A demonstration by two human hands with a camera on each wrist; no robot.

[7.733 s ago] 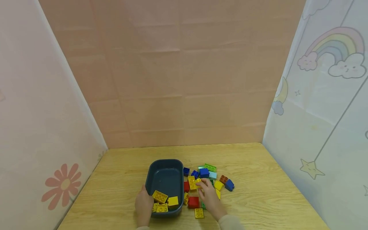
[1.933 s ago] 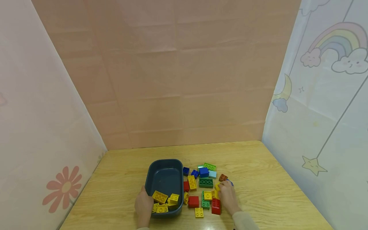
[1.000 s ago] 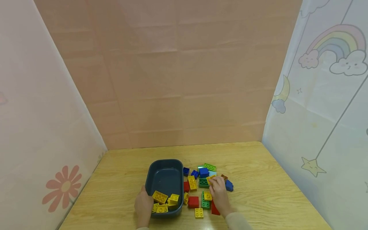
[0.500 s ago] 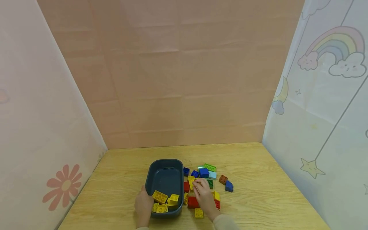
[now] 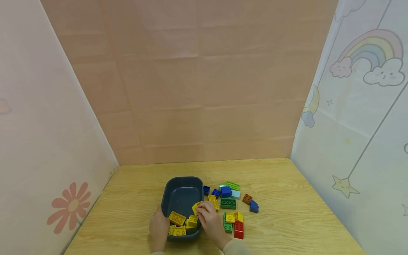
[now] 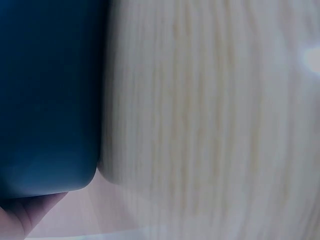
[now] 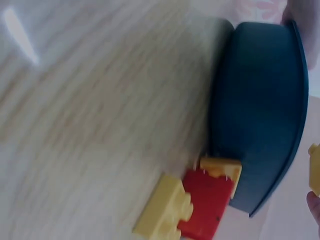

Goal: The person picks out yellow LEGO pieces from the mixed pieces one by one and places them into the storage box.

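Over the right rim of a dark blue plastic bin (image 5: 181,198), my right hand (image 5: 213,224) pinches a yellow toy building brick (image 5: 196,207) between thumb and fingertips. The right wrist view catches that yellow brick (image 7: 315,170) at its right edge, beside a fingertip. My left hand (image 5: 160,226) grips the bin's left side near the front; in the left wrist view a bit of it shows below the bin's wall (image 6: 50,100). Several yellow bricks (image 5: 177,218) lie in the front part of the bin.
Right of the bin are blue bricks (image 5: 226,192), a dark green brick (image 5: 228,203), a brown brick (image 5: 247,198) and a red brick (image 5: 239,231). In the right wrist view, a red brick (image 7: 205,200) sits close by the bin. Fabric walls surround the wooden table (image 5: 287,212).
My right hand picked a yellow brick from the right of the pile and carried it left to the bin. Earlier, another yellow brick joined those inside. The left hand stayed on the bin.
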